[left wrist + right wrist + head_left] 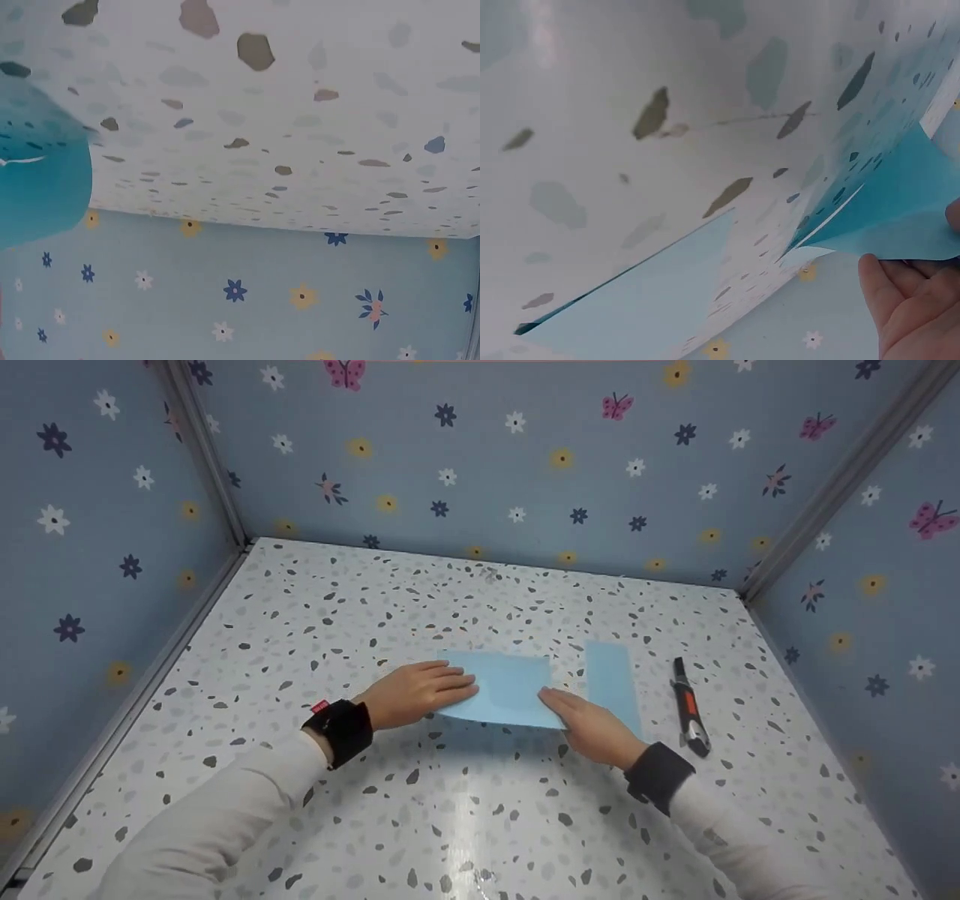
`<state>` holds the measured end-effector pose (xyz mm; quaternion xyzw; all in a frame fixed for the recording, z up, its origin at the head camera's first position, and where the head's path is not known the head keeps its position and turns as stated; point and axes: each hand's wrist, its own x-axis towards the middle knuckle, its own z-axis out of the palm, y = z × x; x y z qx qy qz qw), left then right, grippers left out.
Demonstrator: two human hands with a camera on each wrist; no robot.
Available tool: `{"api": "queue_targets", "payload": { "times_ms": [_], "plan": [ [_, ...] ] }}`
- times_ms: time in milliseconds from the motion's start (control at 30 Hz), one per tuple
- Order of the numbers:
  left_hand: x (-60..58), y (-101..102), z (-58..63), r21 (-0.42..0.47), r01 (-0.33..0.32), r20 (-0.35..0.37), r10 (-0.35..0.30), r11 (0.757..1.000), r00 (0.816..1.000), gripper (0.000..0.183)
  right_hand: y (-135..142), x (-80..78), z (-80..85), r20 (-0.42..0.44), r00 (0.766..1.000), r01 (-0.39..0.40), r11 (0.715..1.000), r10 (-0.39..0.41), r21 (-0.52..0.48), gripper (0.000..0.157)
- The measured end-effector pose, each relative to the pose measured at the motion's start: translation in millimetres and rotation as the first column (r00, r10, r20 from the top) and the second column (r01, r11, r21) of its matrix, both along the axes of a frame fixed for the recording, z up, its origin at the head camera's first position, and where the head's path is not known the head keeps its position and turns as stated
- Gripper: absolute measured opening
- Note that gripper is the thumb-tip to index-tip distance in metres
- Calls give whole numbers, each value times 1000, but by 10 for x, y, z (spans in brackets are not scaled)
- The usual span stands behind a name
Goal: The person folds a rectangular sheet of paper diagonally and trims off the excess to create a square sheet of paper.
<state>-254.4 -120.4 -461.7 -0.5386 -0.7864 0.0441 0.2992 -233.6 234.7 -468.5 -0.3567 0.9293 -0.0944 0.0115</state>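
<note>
A light-blue sheet of paper (504,690) spans the space between both hands in the head view, its near edge raised over the table with a shadow below. My left hand (420,694) holds its left end, fingers stretched across the top and the thumb hidden. At the right end, my right hand (596,727) pinches the edge. The right wrist view shows that hand's fingers (911,289) against the bent sheet (900,225). From the left wrist, only a curved corner of the paper (52,187) shows.
A narrow blue paper strip (611,679) lies right of the sheet, partly behind the right hand. Further right is a black-and-orange utility knife (688,709). The speckled white table (360,607) meets flower-patterned panels (510,465) at the back and sides.
</note>
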Motion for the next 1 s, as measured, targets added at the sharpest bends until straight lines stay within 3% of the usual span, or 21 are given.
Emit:
{"api": "queue_targets", "payload": {
  "times_ms": [300,467,600,800,1000],
  "plan": [
    [123,5,-259,-102,32,112,-21,994,994,55,74,68,-119,63,997,-46,994,40,99,70],
    [123,43,-300,-155,-14,156,39,988,987,50,46,43,-135,94,994,-63,990,51,126,65],
    [82,64,-326,-191,-67,223,110,979,969,46,6,-8,-132,162,987,-39,990,16,138,66],
    [30,64,-340,-208,-115,305,177,971,936,47,-95,-125,-113,290,954,29,986,-76,164,96],
    [0,105,-336,-211,-151,364,221,966,905,50,-283,-375,-98,367,920,92,986,-138,139,87]
  ]
}}
